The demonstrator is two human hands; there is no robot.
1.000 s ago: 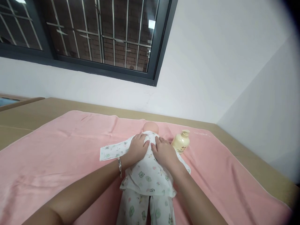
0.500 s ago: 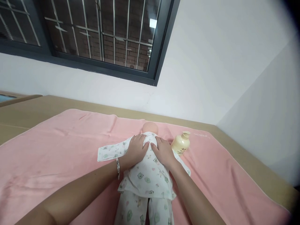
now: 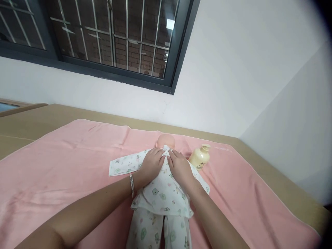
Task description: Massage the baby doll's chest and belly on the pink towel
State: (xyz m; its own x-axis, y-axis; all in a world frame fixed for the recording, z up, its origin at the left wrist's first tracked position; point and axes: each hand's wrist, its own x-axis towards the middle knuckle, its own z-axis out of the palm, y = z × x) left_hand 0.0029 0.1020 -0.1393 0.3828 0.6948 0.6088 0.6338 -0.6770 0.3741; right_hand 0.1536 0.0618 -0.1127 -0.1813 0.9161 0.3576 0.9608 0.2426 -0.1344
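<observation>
A baby doll lies on a pink blanket, its bald head [image 3: 166,140] at the far end and its face out of sight. It wears a white printed top [image 3: 166,193] and matching trousers [image 3: 149,228]. My left hand [image 3: 152,166] rests flat on the upper left of the doll's back, with a silver bangle on the wrist. Opposite it, my right hand [image 3: 180,169] lies flat on the upper right. Between the fingertips the cloth bunches up near the neck. Both hands have their fingers stretched out and hold nothing.
Right of the doll stands a cream pump bottle [image 3: 200,157]. The pink blanket [image 3: 77,148] covers most of a tan surface [image 3: 64,112]. Beyond are a white wall [image 3: 220,69] and a dark-framed window [image 3: 116,71] with bars.
Both hands have drawn slightly closer together at the doll's upper back. The cloth near the neck has bunched up between the fingertips.
</observation>
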